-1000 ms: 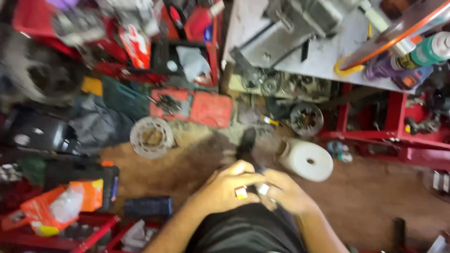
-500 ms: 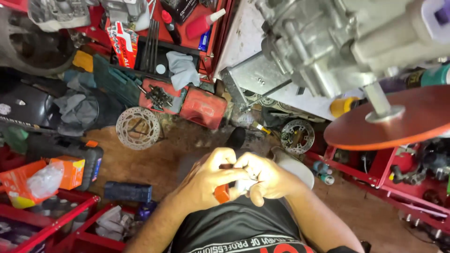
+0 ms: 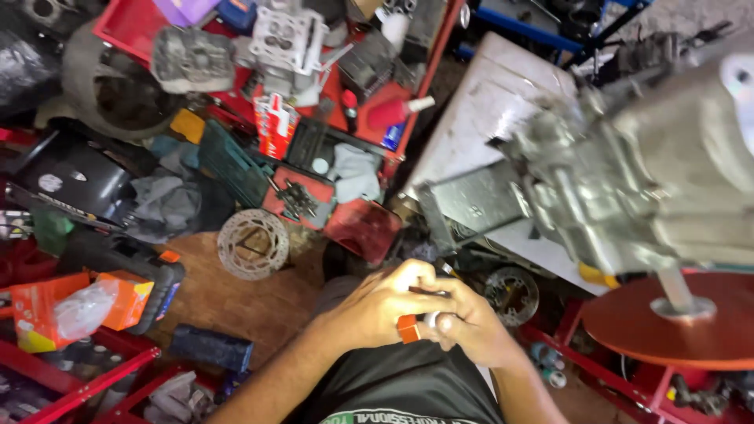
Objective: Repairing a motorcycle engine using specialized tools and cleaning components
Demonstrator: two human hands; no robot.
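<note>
Orange is showing between the two hands low in the centre of the frame: a small orange-capped part (image 3: 408, 328) with a pale metal end is sitting where the fingers meet, just above the dark shirt. Left hand (image 3: 375, 305) is curling over it from the left, its grip closing narrowly on the part, and right hand (image 3: 465, 323) is wrapping the other end, thumb and forefinger pinching tight. Both hands are touching each other, so how much of the piece lies inside them I cannot tell. By my judgement the person is working the small piece by hand, twisting or fitting it; the next move is probably calling for a firm, steady pinch and a careful turn so it is not slipping. A brake disc (image 3: 253, 244) is lying on the floor at centre left, and a grey engine block (image 3: 667, 173) is looming at upper right.
</note>
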